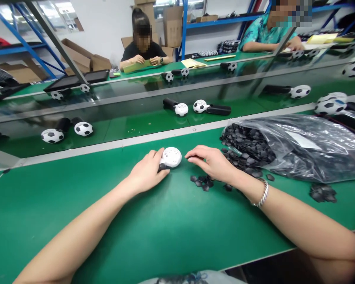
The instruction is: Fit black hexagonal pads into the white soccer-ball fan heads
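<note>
My left hand (146, 171) is wrapped round the black handle of a white ball-headed piece (172, 157), which rests at the middle of the green table. The ball's upper face is white with small holes and marks. Just to its right, my right hand (210, 159) pinches a small black patch (190, 158) between thumb and fingertips, apart from the ball. Below that hand lies a small group of loose black pentagon patches (202, 182). More patches (245, 144) spill from the mouth of a clear plastic bag (319, 146) at the right.
Beyond the table's pale edge strip runs a green conveyor (130, 122) carrying several football-patterned pieces with black handles (205, 106). Across it sit two people, one in black (142, 51), one in a teal shirt (258, 33). A separate patch pile (323, 193) lies at the right.
</note>
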`<control>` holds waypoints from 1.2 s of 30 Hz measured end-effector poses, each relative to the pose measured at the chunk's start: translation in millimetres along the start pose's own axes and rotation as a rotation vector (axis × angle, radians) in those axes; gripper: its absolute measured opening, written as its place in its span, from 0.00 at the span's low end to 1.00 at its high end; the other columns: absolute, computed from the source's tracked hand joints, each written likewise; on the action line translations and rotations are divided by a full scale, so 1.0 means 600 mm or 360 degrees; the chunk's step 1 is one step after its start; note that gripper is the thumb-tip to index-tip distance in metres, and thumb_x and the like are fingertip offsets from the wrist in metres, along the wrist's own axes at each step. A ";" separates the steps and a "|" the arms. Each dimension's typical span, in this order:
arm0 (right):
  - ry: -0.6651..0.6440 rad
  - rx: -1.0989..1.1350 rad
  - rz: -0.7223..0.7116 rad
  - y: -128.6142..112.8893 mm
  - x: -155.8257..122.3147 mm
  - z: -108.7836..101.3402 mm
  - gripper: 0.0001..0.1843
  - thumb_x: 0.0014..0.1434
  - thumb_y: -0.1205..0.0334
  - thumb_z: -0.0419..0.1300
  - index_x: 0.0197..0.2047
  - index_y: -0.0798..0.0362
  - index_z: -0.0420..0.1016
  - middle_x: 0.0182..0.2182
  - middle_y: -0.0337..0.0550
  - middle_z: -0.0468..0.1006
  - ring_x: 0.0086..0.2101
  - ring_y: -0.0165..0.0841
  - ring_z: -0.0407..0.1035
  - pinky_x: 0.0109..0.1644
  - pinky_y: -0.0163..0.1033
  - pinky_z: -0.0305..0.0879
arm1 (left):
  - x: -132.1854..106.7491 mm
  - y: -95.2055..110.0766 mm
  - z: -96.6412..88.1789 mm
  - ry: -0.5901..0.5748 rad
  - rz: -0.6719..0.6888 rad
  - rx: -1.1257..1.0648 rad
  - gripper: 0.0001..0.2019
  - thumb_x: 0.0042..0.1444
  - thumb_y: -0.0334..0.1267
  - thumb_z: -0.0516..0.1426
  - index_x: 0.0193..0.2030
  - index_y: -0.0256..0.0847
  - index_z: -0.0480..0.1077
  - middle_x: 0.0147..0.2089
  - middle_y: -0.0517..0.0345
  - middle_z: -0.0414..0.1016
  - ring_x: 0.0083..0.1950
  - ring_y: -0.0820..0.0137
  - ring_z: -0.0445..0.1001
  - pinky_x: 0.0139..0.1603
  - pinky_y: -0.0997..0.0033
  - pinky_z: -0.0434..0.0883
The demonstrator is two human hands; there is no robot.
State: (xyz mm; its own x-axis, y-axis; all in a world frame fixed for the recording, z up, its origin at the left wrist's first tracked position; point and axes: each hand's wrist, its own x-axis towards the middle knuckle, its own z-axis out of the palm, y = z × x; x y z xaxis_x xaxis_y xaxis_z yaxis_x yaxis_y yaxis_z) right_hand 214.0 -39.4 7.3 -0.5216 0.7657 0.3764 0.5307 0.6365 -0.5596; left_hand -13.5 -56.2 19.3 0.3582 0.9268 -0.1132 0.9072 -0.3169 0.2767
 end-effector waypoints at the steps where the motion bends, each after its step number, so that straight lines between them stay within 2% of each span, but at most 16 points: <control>1: -0.0007 0.0028 0.0005 -0.002 -0.002 0.002 0.09 0.60 0.68 0.54 0.42 0.53 0.74 0.36 0.43 0.74 0.37 0.33 0.68 0.43 0.37 0.64 | 0.004 0.005 0.003 -0.0004 0.0022 0.0013 0.34 0.57 0.43 0.56 0.64 0.43 0.42 0.57 0.49 0.56 0.56 0.56 0.60 0.51 0.60 0.68; 5: -0.0022 0.0112 0.0020 -0.011 -0.009 0.005 0.09 0.60 0.70 0.54 0.42 0.53 0.73 0.35 0.42 0.74 0.36 0.32 0.68 0.42 0.36 0.64 | 0.008 0.021 0.015 0.0088 0.0161 0.0113 0.41 0.55 0.40 0.58 0.66 0.42 0.33 0.62 0.48 0.47 0.60 0.56 0.54 0.56 0.58 0.65; 9: 0.0058 0.0244 0.0117 -0.017 -0.013 0.006 0.05 0.58 0.70 0.57 0.37 0.54 0.73 0.32 0.39 0.75 0.32 0.29 0.68 0.38 0.33 0.63 | 0.006 0.021 0.021 0.0138 0.0264 0.0180 0.42 0.53 0.36 0.59 0.66 0.44 0.33 0.63 0.48 0.46 0.59 0.55 0.55 0.57 0.55 0.64; 11: 0.0093 0.0277 0.0100 -0.017 -0.013 0.006 0.04 0.57 0.69 0.58 0.36 0.54 0.74 0.32 0.40 0.74 0.33 0.29 0.67 0.38 0.33 0.63 | 0.009 0.016 0.018 0.0100 0.0267 0.0109 0.43 0.52 0.37 0.60 0.66 0.46 0.34 0.63 0.48 0.47 0.59 0.54 0.56 0.57 0.55 0.64; 15: 0.0067 0.0333 0.0171 -0.012 -0.010 0.012 0.02 0.56 0.67 0.59 0.33 0.53 0.74 0.29 0.39 0.72 0.31 0.30 0.66 0.37 0.34 0.62 | 0.025 0.008 0.005 0.0032 0.0243 -0.0278 0.45 0.49 0.44 0.63 0.66 0.46 0.38 0.63 0.49 0.46 0.60 0.56 0.55 0.57 0.60 0.64; 18: 0.0073 0.0315 0.0154 -0.008 -0.006 0.019 0.01 0.56 0.66 0.60 0.32 0.53 0.73 0.31 0.41 0.70 0.35 0.31 0.66 0.41 0.37 0.63 | 0.038 0.012 0.001 0.0013 0.0223 -0.0440 0.41 0.50 0.46 0.62 0.65 0.44 0.44 0.62 0.50 0.50 0.58 0.57 0.59 0.56 0.60 0.65; 22: 0.0103 0.0288 0.0071 -0.002 -0.003 0.024 0.02 0.54 0.67 0.61 0.30 0.53 0.72 0.38 0.43 0.68 0.42 0.34 0.65 0.49 0.42 0.61 | 0.044 0.024 0.007 0.0048 0.0163 -0.0441 0.34 0.50 0.45 0.62 0.61 0.44 0.53 0.57 0.53 0.58 0.54 0.58 0.64 0.55 0.60 0.65; 26: 0.0145 0.0389 0.0084 0.006 -0.004 0.027 0.05 0.53 0.66 0.62 0.29 0.54 0.68 0.47 0.46 0.67 0.50 0.37 0.61 0.54 0.45 0.58 | 0.042 0.030 0.011 0.0112 0.0190 -0.0405 0.29 0.53 0.43 0.61 0.59 0.45 0.56 0.53 0.55 0.62 0.50 0.60 0.66 0.52 0.62 0.67; 28: 0.0107 0.0501 0.0148 0.010 -0.006 0.030 0.07 0.53 0.65 0.62 0.33 0.53 0.66 0.49 0.47 0.67 0.51 0.37 0.61 0.53 0.45 0.60 | 0.042 0.031 0.011 0.0118 0.0213 -0.0393 0.28 0.52 0.43 0.61 0.58 0.44 0.57 0.53 0.55 0.62 0.50 0.60 0.67 0.52 0.62 0.67; 31: 0.0037 0.0647 0.0240 0.014 -0.007 0.035 0.14 0.52 0.64 0.62 0.39 0.53 0.62 0.47 0.46 0.69 0.47 0.36 0.65 0.47 0.42 0.64 | 0.041 0.035 0.012 0.0131 0.0203 -0.0369 0.28 0.51 0.43 0.61 0.57 0.45 0.57 0.53 0.56 0.63 0.49 0.60 0.67 0.50 0.62 0.68; 36: 0.0022 0.0511 0.0362 0.007 0.000 0.028 0.15 0.49 0.64 0.64 0.36 0.53 0.60 0.45 0.45 0.71 0.40 0.34 0.67 0.36 0.36 0.63 | 0.034 0.042 0.014 0.0170 0.0182 -0.0213 0.26 0.55 0.45 0.58 0.58 0.46 0.55 0.53 0.56 0.62 0.47 0.61 0.68 0.43 0.66 0.70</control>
State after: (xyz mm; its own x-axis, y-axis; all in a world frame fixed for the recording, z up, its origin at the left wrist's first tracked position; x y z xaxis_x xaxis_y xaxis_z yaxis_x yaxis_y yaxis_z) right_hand 205.2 -38.4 -7.2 -0.4045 0.8865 0.2247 0.3946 0.3909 -0.8316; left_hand 18.7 -47.1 15.8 0.4253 0.9047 0.0262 0.8221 -0.3983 0.4068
